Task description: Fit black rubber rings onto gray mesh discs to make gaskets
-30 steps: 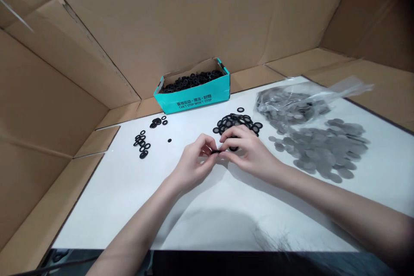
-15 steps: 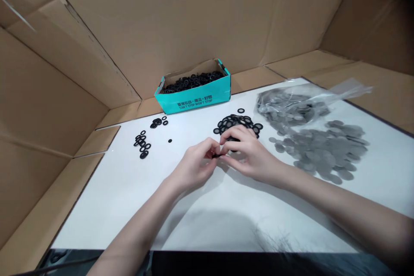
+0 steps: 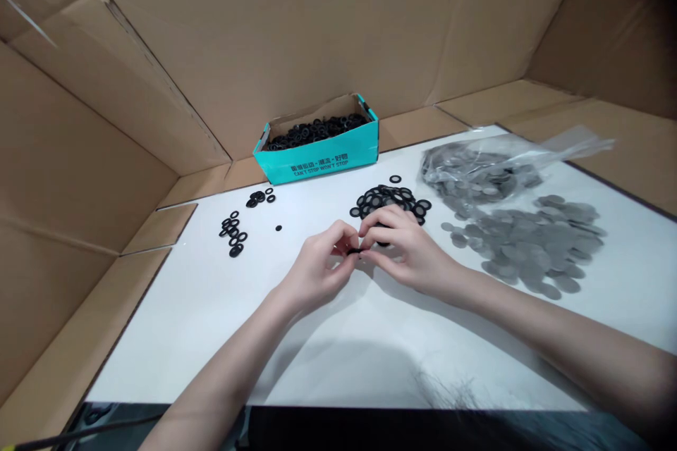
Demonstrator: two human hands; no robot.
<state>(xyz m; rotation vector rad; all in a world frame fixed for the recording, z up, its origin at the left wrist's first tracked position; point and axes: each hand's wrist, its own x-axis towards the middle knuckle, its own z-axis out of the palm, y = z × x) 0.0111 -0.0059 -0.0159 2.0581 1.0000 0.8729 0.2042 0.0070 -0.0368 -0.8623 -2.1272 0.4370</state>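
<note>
Between both hands, just in front of a pile of black rings with grey discs inside (image 3: 383, 197), is a small black rubber ring (image 3: 354, 251). My left hand (image 3: 326, 262) pinches its left side between thumb and fingers. On its other side, my right hand (image 3: 405, 243) grips it with the fingertips and partly covers the pile. Whether a disc sits in the held ring is hidden by the fingers. Loose grey mesh-like discs (image 3: 534, 246) lie in a spread heap to the right of my right hand.
A turquoise box (image 3: 322, 163) full of black rings stands at the back. Loose black rings (image 3: 233, 232) lie at the left, near a small black disc (image 3: 278, 228). A clear plastic bag (image 3: 470, 173) of grey discs rests back right. Cardboard walls (image 3: 317, 28) surround the white tabletop (image 3: 201, 324).
Both hands stay at the same spot with the ring between them. The fingers have shifted very slightly, and the held ring shows a little more. The whole view has moved a touch.
</note>
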